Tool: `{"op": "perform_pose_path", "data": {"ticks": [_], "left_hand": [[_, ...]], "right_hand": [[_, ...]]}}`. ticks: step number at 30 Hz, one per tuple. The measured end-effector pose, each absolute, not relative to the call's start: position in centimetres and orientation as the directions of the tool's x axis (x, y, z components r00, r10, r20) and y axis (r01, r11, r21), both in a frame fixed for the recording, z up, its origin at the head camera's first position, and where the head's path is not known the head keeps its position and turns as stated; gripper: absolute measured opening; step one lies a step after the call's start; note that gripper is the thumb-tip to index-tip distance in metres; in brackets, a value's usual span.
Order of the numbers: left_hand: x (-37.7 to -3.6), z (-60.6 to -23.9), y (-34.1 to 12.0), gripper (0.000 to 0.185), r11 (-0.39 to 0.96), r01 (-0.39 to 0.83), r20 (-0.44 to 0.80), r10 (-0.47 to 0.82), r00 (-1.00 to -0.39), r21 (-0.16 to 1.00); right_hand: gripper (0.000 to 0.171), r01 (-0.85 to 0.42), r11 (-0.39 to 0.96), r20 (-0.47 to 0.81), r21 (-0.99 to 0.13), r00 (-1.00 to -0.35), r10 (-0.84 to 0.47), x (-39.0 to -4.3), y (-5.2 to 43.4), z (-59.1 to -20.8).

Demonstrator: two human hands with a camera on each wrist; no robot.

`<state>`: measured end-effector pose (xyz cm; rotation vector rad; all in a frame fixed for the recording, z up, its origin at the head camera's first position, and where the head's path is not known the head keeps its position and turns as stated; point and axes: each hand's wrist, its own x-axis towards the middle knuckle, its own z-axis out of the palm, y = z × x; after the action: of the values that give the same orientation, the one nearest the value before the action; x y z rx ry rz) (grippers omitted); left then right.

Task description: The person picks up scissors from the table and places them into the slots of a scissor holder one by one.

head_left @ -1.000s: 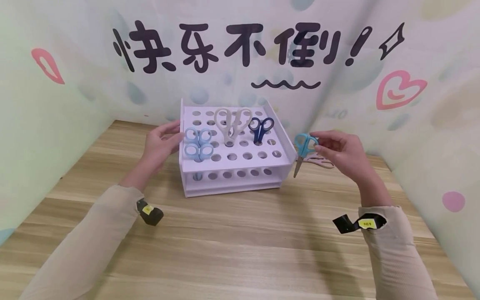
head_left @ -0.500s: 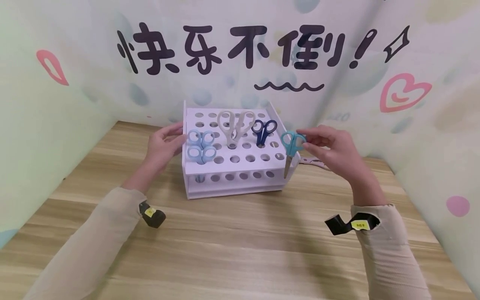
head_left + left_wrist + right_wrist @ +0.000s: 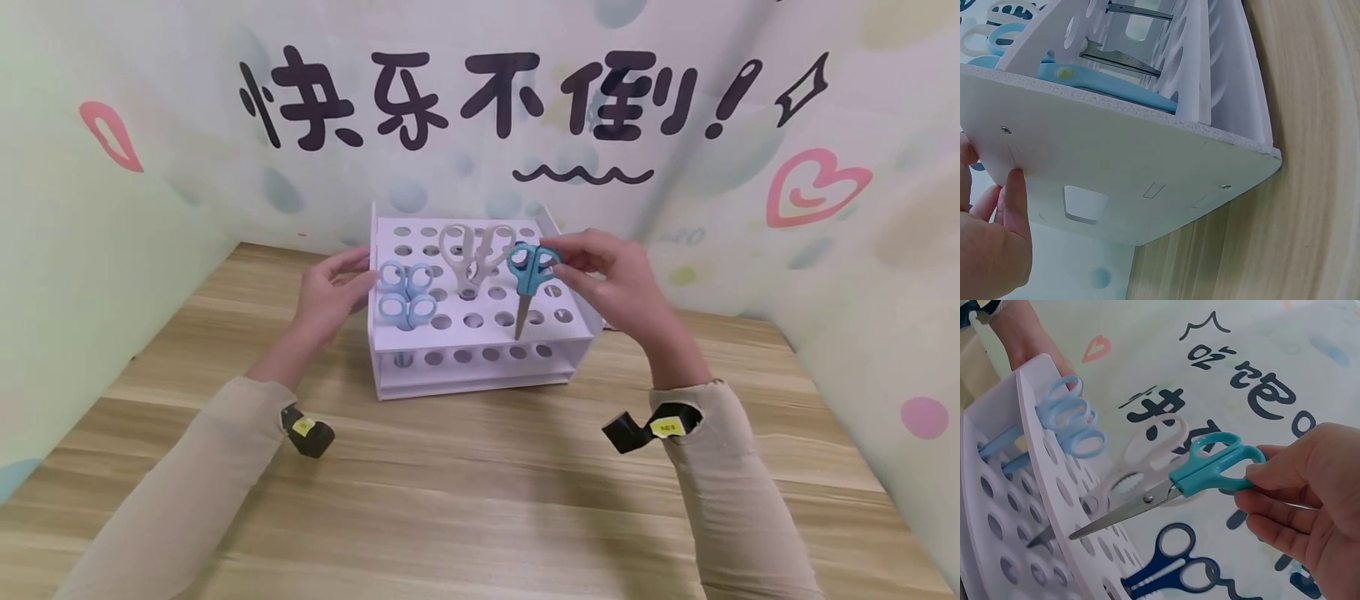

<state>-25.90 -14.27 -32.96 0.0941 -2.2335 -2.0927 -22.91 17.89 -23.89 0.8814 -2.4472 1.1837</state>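
A white rack [image 3: 555, 333] with rows of round holes stands on the wooden table; its side wall [image 3: 1147, 169] fills the left wrist view. My right hand [image 3: 611, 283] pinches the handle of teal scissors [image 3: 528, 271], blades pointing down over the rack's right holes; the tip [image 3: 1075, 535] hovers just off the perforated top. My left hand [image 3: 326, 292] rests flat against the rack's left wall, fingers [image 3: 1013, 206] straight. In the rack stand two light blue scissors [image 3: 405, 292], large white shears [image 3: 472, 250] and dark blue scissors [image 3: 1169, 569], the last hidden behind the teal pair in the head view.
Patterned backdrop walls [image 3: 112, 208] close in the table at left, back and right. Bare wooden tabletop [image 3: 480, 483] lies in front of the rack. Black wrist bands with yellow labels [image 3: 303, 427] sit on both sleeves.
My right hand has carried the teal scissors leftward from beside the rack's right edge to above its top. My left hand has stayed on the left wall.
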Motion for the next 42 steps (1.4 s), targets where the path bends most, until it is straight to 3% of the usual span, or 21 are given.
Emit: {"op": "perform_pose_path", "data": {"ticks": [6, 15, 33, 42], "left_hand": [[-25.8, -32.9, -14.3, 0.047, 0.062, 0.02, 0.026, -0.097, -0.995, 0.998], [-25.7, -32.8, -14.2, 0.047, 0.017, 0.009, 0.011, -0.099, -0.995, 1.0], [-25.7, -32.9, -14.1, 0.047, -0.045, 0.008, 0.003, -0.104, -0.995, 0.999], [-25.6, -32.9, -14.1, 0.046, -0.005, 0.02, 0.019, -0.108, -0.994, 1.0]], "right_hand": [[0.028, -0.664, 0.41, 0.542, -0.626, -0.748, -0.383, -23.9, 15.9, -24.1], [0.031, -0.639, 0.37, 0.535, -0.674, -0.768, -0.352, -24.4, 13.7, -25.4], [0.03, -0.55, 0.425, 0.378, -0.719, -0.822, -0.425, -24.9, 13.4, -29.1], [0.03, -0.5, 0.44, 0.321, -0.746, -0.849, -0.419, -24.9, 13.1, -30.4]]}}
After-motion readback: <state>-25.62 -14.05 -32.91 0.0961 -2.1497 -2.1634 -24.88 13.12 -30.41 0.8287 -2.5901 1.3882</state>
